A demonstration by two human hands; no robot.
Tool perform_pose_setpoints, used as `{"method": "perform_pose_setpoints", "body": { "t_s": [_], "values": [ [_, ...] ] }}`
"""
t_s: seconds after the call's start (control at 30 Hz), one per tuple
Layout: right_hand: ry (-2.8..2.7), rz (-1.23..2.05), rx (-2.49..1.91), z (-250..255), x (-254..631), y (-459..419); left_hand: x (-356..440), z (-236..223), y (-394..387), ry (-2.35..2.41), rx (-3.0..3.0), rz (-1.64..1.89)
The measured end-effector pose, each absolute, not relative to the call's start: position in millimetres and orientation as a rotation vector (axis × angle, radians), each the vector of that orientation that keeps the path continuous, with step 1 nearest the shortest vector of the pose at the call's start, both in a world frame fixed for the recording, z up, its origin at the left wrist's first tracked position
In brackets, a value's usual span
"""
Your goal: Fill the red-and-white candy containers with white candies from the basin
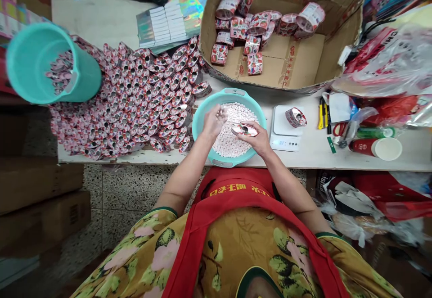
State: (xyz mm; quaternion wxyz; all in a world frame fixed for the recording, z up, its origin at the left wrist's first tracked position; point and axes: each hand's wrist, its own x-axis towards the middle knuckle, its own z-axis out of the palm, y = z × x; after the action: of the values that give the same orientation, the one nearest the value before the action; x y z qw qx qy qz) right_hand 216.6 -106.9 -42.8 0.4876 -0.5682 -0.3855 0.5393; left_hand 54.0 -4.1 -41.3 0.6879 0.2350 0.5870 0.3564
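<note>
My right hand (259, 141) holds a small printed oval box (239, 129) over a turquoise basin (199, 109). A dark round hole shows in the box's pale top face. My left hand (213, 121) is over the left side of the basin, its fingers curled round a few of the small white candies, partly blurred. Many more white candies (232, 148) fill the basin beneath both hands. A similar box (296, 117) stands on the white digital scale (286, 143), just right of the basin.
Many similar boxes (135, 95) crowd the table's left side, beside a turquoise bucket (86, 70). Behind the basin stands a cardboard carton (303, 59) with several filled-looking boxes. Yellow cutters (320, 114) and a paper cup (364, 146) lie at right.
</note>
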Motion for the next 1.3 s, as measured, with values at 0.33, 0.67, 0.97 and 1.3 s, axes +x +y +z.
{"method": "perform_pose_setpoints", "body": {
  "t_s": [0.33,0.67,0.97,1.3],
  "values": [
    [-0.517,1.045,-1.613,-28.8,315.7,-182.3,154.7,-44.4,-18.4,0.991,1.192,0.238],
    [-0.126,0.726,-1.726,-47.8,398.0,-238.9,316.2,-51.4,-12.1,0.761,2.295,-0.201],
    [-0.061,0.748,-1.69,-64.7,414.0,-235.1,319.4,-60.1,-5.3,0.678,2.184,-0.035],
    [-0.043,0.641,-1.687,-71.1,421.4,-238.9,255.0,-44.8,12.0,1.159,1.016,0.42]
  ]
}}
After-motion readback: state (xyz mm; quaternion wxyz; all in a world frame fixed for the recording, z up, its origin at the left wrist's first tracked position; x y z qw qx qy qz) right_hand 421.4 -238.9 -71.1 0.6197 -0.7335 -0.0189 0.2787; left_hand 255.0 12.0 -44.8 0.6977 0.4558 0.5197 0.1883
